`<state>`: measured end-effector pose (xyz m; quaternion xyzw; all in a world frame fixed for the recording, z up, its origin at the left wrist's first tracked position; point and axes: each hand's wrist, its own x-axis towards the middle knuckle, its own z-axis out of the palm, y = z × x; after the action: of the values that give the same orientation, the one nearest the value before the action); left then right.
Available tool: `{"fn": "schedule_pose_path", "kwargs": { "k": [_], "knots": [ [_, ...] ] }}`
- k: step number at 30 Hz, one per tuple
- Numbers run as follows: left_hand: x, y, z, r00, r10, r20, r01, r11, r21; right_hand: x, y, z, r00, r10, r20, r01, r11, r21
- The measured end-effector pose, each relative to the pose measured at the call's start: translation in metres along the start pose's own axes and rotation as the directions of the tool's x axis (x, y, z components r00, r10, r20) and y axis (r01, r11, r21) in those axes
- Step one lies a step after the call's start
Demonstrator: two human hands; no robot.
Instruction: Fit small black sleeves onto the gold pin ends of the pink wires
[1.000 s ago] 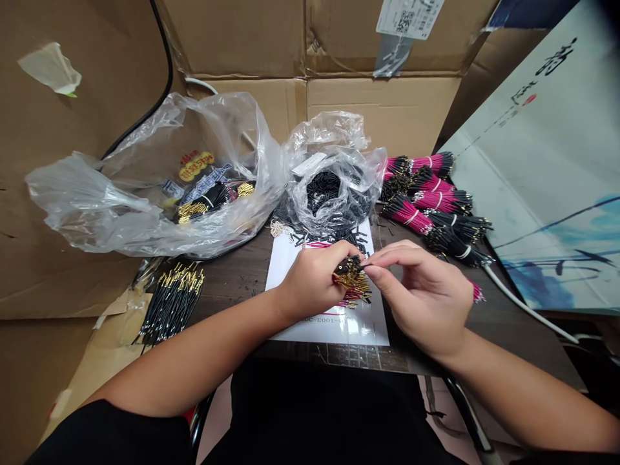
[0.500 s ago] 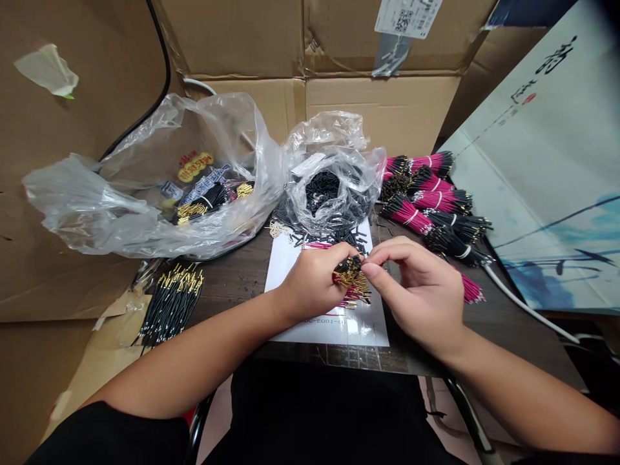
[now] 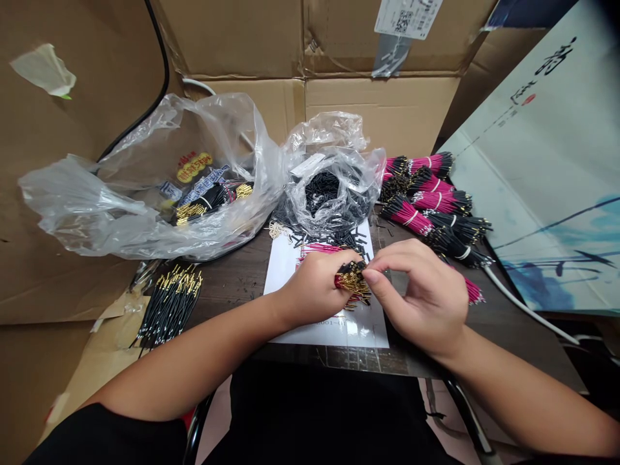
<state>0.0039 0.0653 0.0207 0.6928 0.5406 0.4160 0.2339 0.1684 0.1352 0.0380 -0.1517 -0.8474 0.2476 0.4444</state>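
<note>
My left hand is wrapped round a bundle of gold-tipped wires, whose tips, some of them capped in black, point toward my right hand. Thumb and index finger of my right hand are pinched together at the right edge of the bundle; what they hold is too small to make out. Beneath both hands lies a white printed sheet with pink wires on it. Short black tubes are scattered at its top, in front of an open plastic bag full of more black pieces.
A large clear bag with wire bundles inside stands at the left. Black wires with gold ends lie nearer on the left. Tied pink and black bundles are piled at the right, beside a white cable. Cardboard stands behind.
The wire bundle has tilted in my left hand, so more gold ends show. My right hand has shifted very slightly to the right, still pinched.
</note>
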Motion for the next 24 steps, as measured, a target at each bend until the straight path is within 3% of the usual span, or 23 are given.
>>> {"fn": "schedule_pose_path", "kwargs": {
  "k": [7,12,14,18,20,22,24],
  "knots": [
    [0.004,0.005,0.002,0.982,-0.154,0.112,0.181,0.935,-0.305,-0.001,0.008,-0.009,0.949,-0.305,0.078,0.315,0.912,-0.263],
    [0.006,0.009,0.001,0.949,-0.249,0.193,0.312,0.834,-0.456,-0.002,0.012,-0.011,0.930,-0.348,0.119,0.368,0.881,-0.296],
    [0.006,0.010,-0.001,0.931,-0.269,0.245,0.361,0.763,-0.536,-0.002,0.014,-0.011,0.943,-0.314,0.112,0.333,0.897,-0.290],
    [0.004,0.010,-0.005,0.855,-0.216,0.472,0.513,0.492,-0.703,-0.001,0.018,-0.009,0.963,-0.263,0.053,0.268,0.935,-0.234],
    [0.003,0.009,-0.006,0.816,-0.184,0.549,0.573,0.389,-0.721,-0.002,0.020,-0.006,0.955,-0.292,0.054,0.297,0.935,-0.193],
    [0.003,0.008,-0.006,0.815,-0.176,0.552,0.577,0.339,-0.743,-0.003,0.022,-0.001,0.931,-0.348,0.106,0.361,0.920,-0.152],
    [0.003,0.007,-0.006,0.845,-0.184,0.502,0.534,0.329,-0.778,-0.005,0.023,0.006,0.908,-0.381,0.172,0.405,0.905,-0.133]
  ]
}}
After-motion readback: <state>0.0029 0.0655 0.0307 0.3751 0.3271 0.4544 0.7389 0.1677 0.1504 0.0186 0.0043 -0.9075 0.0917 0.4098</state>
